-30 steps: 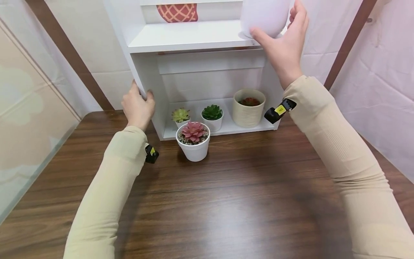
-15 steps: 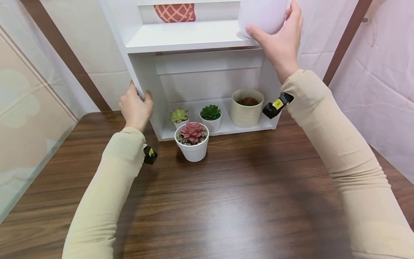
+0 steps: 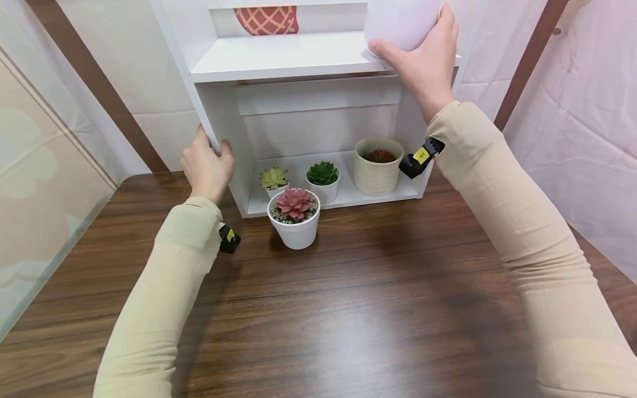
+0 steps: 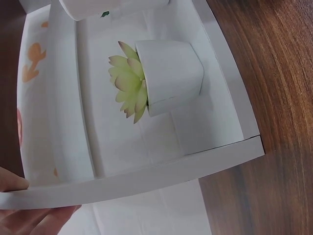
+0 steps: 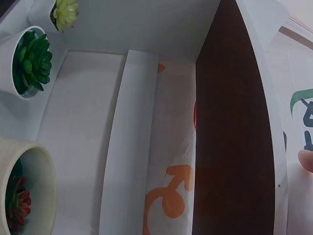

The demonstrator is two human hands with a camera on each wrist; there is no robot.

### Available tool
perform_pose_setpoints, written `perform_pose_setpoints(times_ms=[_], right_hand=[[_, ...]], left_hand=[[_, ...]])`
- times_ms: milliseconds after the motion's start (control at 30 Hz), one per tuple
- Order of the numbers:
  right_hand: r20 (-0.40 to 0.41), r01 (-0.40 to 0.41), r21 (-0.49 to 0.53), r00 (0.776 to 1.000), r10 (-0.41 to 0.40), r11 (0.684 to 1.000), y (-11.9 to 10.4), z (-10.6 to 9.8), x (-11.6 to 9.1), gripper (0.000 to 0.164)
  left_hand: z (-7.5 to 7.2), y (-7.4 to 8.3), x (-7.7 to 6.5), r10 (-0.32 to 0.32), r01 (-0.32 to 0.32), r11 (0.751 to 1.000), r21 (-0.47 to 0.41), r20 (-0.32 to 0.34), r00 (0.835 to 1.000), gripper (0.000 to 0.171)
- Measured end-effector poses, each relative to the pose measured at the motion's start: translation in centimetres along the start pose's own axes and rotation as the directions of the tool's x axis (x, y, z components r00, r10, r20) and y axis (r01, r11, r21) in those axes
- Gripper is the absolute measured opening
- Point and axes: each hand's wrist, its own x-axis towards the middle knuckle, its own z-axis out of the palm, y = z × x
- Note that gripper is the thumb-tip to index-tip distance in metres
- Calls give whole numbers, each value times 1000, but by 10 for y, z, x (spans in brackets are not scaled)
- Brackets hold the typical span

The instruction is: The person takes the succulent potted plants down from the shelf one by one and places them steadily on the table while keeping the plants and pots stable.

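Note:
My left hand point(image 3: 208, 168) grips the left side panel of a white shelf unit point(image 3: 293, 72), thumb on the inner face and fingers outside, as the left wrist view also shows. At the upper right, my right hand point(image 3: 430, 63) holds a smooth white rounded pot point(image 3: 398, 25) low down on the upper board. The pot's top lies outside the head view. The right wrist view catches only one fingertip point(image 5: 306, 160) at its edge. A pink succulent in a white pot point(image 3: 297, 235) stands on the table just before the unit.
In the lower compartment stand a yellow-green succulent point(image 3: 274, 178), a green succulent point(image 3: 322, 173) in a small white pot, and a cream pot point(image 3: 375, 174) with a reddish plant inside. The brown wooden table point(image 3: 348, 309) stretches out in front. Pale cloth hangs behind.
My right hand has shifted slightly left along the white pot, its thumb moving left on the pot's front. The left hand keeps its grip on the panel. The whole head view drifts a little.

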Motion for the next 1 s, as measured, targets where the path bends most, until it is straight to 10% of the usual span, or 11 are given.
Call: perform_pose_setpoints(times_ms=[1000], right_hand=[[-21, -34, -153, 999, 32, 988, 0, -2, 3, 107]], left_hand=[[4, 3, -2, 1, -1, 1000, -9, 25, 1000, 40]])
